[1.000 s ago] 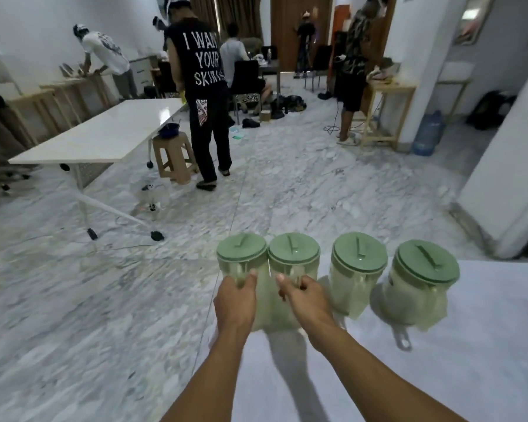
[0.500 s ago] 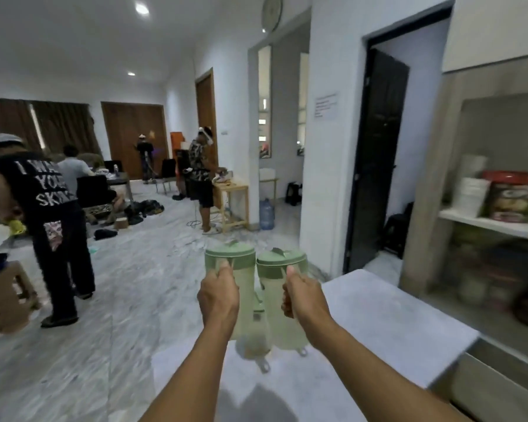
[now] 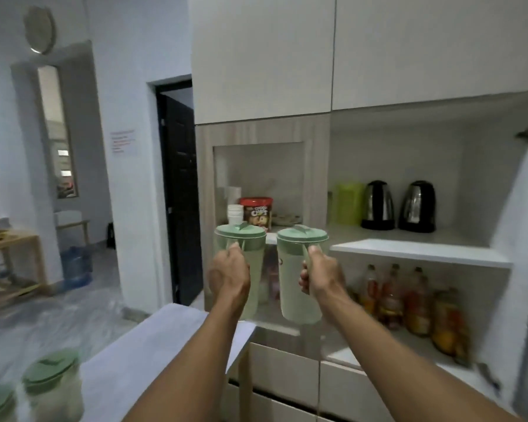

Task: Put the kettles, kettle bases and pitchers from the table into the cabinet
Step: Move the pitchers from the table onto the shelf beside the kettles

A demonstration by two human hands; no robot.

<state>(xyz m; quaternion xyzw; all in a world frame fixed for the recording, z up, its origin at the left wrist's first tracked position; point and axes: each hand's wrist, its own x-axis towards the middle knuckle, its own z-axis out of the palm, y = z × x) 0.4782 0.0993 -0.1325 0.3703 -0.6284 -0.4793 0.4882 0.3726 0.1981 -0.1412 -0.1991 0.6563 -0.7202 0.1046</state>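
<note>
Cabinet shelf [image 3: 421, 254] beyond hands already holds two kettles [image 3: 377, 205]; left hand [image 3: 229, 277] and right hand [image 3: 320, 274] each grip a pitcher [image 3: 299, 287], two more [image 3: 54, 388] wait behind left.

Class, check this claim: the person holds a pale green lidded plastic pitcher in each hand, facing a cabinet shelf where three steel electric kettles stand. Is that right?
Not quite. The head view shows two steel electric kettles on the shelf, not three. The rest holds: the left hand and right hand each hold a pale green lidded plastic pitcher.
</note>
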